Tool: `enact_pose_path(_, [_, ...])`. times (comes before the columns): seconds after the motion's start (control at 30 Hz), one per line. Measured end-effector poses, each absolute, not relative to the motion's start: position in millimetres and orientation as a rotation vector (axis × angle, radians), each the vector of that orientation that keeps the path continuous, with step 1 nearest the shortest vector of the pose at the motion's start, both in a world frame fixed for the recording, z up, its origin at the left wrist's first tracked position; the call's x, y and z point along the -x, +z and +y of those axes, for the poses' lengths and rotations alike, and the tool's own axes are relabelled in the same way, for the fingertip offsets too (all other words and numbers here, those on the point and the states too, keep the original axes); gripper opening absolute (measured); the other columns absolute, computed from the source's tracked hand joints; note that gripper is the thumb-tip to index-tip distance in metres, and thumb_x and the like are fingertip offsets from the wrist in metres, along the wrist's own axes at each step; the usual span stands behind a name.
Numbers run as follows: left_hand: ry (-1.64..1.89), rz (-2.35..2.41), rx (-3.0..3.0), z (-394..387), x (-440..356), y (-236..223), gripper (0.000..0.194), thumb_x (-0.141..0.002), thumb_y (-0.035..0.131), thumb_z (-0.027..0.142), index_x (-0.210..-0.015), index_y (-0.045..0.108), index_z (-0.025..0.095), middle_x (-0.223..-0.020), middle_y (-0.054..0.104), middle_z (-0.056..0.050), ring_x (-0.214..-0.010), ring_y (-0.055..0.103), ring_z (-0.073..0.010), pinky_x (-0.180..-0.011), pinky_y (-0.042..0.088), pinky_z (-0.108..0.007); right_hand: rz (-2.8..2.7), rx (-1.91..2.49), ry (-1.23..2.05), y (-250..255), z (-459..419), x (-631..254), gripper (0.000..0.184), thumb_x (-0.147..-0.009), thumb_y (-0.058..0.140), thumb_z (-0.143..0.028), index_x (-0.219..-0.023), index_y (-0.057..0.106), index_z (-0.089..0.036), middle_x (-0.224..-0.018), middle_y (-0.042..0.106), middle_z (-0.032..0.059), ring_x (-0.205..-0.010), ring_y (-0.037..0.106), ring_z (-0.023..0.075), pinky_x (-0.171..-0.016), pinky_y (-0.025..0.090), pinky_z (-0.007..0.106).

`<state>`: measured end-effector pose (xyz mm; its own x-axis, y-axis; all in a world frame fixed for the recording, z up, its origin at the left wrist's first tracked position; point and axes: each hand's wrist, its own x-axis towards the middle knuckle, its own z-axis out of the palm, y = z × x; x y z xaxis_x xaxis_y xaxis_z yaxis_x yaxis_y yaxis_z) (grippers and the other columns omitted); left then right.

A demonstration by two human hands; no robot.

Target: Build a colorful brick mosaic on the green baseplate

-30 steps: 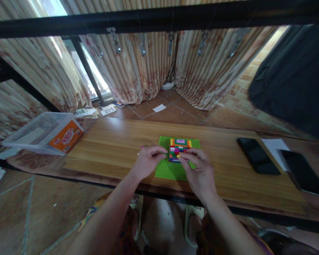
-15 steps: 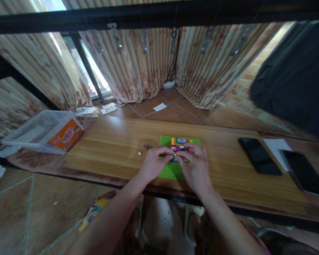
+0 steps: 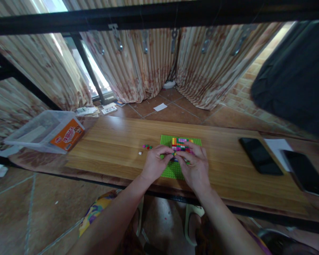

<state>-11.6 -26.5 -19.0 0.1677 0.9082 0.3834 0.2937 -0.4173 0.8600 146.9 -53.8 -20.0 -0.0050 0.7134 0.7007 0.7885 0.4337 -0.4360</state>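
Note:
My left hand (image 3: pixel 155 161) is closed in a pinch, with what looks like a small green brick at its fingertips. Meeting it from the other side, my right hand (image 3: pixel 194 163) pinches a small yellow brick (image 3: pixel 175 154). The fingertips of both hands come together over the front left part of a multicoloured brick build (image 3: pixel 182 141). That build stands on a bright green studded baseplate (image 3: pixel 172 173), and my right hand hides much of its front. Several loose bricks (image 3: pixel 147 147), pink, green and red, lie left of the baseplate, with a white brick (image 3: pixel 140 153) nearer the front.
A clear plastic box (image 3: pixel 42 132) with an orange label stands at the table's left end. Two dark phones (image 3: pixel 260 156) (image 3: pixel 307 171) and a white paper (image 3: pixel 278 148) lie to the right. A black bar (image 3: pixel 159 16) crosses above the wooden table (image 3: pixel 108 141).
My left hand has moved right, and my right hand has shifted slightly left with the yellow brick, so their fingertips meet. Loose bricks left of the baseplate have come into view.

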Motion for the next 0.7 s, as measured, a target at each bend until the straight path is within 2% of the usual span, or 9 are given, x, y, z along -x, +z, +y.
enact_pose_path(0.37, [1.218,1.221,-1.753,-27.6,7.1,-21.0,0.041,-0.077,0.067,0.000,-0.111,0.060,0.022,-0.084,0.068,0.004,-0.079,0.069,-0.0111,-0.082,0.057,-0.026,-1.754,1.338,-0.085,-18.3,-55.9,-145.2,0.018,-0.094,0.063,-0.026,-0.086,0.079,-0.025,-0.118,0.070,0.0095,-0.105,0.059,0.0278,-0.089,0.051,0.047])
enact_pose_path(0.53, [1.171,1.258,-1.815,-30.2,8.2,-16.5,0.041,-0.080,0.065,0.000,-0.114,0.057,0.022,-0.084,0.069,0.004,-0.080,0.070,-0.0117,-0.081,0.057,-0.026,-1.759,1.351,-0.074,-17.7,-55.4,-145.1,0.019,-0.094,0.062,-0.026,-0.083,0.078,-0.025,-0.118,0.069,0.0086,-0.106,0.059,0.0280,-0.090,0.050,0.047])
enact_pose_path(0.7, [1.157,1.284,-1.969,-33.2,8.9,-15.3,0.035,-0.083,0.063,0.002,-0.111,0.061,0.022,-0.089,0.071,0.002,-0.084,0.070,-0.0137,-0.083,0.056,-0.028,-1.754,1.321,-0.085,-17.2,-54.4,-144.9,0.020,-0.094,0.063,-0.025,-0.080,0.077,-0.025,-0.114,0.070,0.0089,-0.103,0.059,0.0281,-0.088,0.050,0.046])
